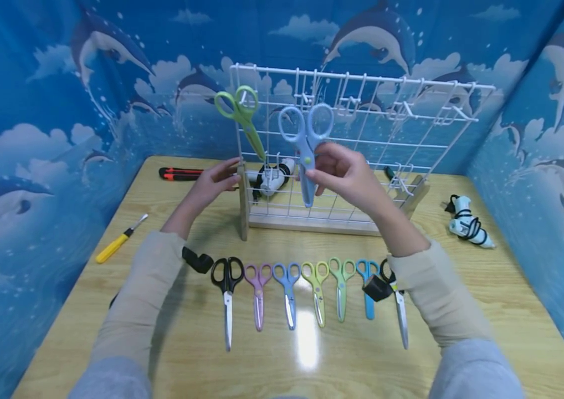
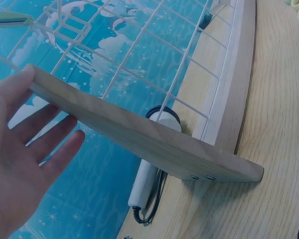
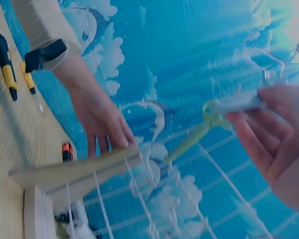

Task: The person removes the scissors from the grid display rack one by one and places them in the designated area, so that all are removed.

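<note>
My right hand pinches a pair of light-blue scissors by the blade part, handle loops up, in front of the white wire rack. In the right wrist view these scissors are blurred and partly hidden by the fingers. My left hand touches the rack's left wooden side post. Its fingers are spread and fairly straight in the left wrist view, beside the post. Green scissors hang from the rack at its upper left, between the two hands.
Several scissors lie in a row on the table, from black-handled scissors to blue scissors. A yellow screwdriver and red-black tool lie left. A corded white tool is behind the rack, another corded tool right.
</note>
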Motion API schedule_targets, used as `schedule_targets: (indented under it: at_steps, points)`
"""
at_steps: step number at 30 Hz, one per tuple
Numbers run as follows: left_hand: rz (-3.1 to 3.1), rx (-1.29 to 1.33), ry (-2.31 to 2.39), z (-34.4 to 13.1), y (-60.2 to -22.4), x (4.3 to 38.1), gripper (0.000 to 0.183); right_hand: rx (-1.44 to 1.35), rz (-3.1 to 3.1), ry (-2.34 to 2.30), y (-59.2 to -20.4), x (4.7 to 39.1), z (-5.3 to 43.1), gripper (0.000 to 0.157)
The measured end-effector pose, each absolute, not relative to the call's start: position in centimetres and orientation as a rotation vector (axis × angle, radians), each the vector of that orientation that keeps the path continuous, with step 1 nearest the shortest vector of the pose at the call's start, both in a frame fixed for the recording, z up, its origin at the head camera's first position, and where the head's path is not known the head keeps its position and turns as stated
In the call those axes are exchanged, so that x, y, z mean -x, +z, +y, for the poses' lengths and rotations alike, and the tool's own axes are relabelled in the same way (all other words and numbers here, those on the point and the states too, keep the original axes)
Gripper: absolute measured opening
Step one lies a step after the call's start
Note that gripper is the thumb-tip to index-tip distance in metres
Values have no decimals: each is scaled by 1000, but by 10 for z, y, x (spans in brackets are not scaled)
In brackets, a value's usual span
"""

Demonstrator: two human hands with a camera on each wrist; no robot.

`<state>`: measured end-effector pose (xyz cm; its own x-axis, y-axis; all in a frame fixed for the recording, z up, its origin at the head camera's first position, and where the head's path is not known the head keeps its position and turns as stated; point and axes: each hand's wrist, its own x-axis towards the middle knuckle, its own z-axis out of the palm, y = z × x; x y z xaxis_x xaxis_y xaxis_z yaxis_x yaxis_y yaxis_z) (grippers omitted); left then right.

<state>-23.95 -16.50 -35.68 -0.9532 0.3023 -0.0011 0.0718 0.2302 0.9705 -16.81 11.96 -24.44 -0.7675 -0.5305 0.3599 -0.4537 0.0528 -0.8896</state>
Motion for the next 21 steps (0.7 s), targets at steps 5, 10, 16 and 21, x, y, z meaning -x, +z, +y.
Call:
schedule_targets:
  at_steps: [5,10,16,21]
  points:
    - [2309,-371,1811,-164,-358,240,54,1169,2221,-1792,-265,154,153,17]
    - [2327,-373,1797,-164,-358,240,53,1075,2229,-1771,-284,133,191,20]
    - [2329,-374,1783,-165,-358,241,53,858,2239,-1856,-343,116,268,25]
    - [2344,-372,1781,-163,-359,242,53,486,2232,-2010,-448,123,379,34]
